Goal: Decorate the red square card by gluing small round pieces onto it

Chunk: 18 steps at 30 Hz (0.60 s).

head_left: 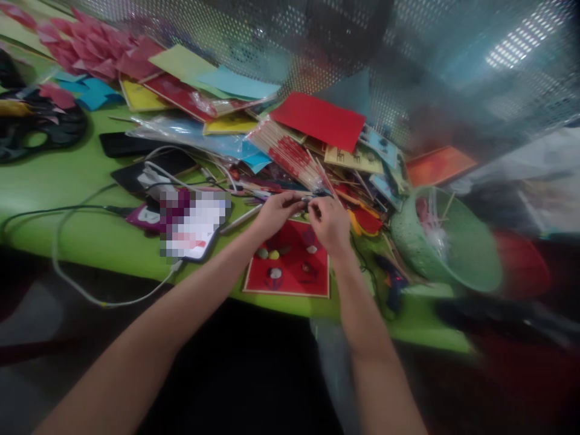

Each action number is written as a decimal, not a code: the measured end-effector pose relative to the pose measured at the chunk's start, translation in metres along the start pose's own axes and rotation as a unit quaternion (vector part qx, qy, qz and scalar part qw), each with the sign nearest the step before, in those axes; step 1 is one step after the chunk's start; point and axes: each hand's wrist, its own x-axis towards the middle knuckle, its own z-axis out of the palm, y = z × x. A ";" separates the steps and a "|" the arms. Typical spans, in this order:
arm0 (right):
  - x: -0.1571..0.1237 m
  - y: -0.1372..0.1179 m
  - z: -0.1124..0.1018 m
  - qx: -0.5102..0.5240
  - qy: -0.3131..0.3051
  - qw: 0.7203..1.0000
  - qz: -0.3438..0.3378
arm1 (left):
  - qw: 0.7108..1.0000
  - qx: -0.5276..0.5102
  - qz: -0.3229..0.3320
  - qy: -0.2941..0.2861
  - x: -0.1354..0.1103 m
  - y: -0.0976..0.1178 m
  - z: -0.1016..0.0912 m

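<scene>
My left hand [280,211] and my right hand [330,219] meet just above the far edge of a red card [290,275]. Fingers of both hands are pinched around something small and dark, too small and blurred to name. The card lies flat near the table's front edge, with a light border along its rim. Small pebble-like pieces are stuck or lying on it, among them a yellow one [273,255] and a whitish one [275,273], with dark drawn marks around them. Behind my hands lies a jumble of sticks and craft tools, partly hidden by my fingers.
A phone [199,226] with a white cable sits left of my hands on the green table [40,181]. A green basket [453,241] stands at the right, beside a dark blue glue gun [392,281]. Coloured papers and wrapped sticks [290,151] pile up behind.
</scene>
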 end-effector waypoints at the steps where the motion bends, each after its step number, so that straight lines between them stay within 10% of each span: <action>1: 0.000 0.000 0.000 0.003 0.005 1.000 0.002 | 1.000 -0.012 -0.006 -0.004 0.000 0.001 0.000; 18: 0.003 0.002 -0.004 0.163 0.050 0.980 0.098 | 0.999 -0.019 -0.026 -0.035 -0.003 0.002 -0.001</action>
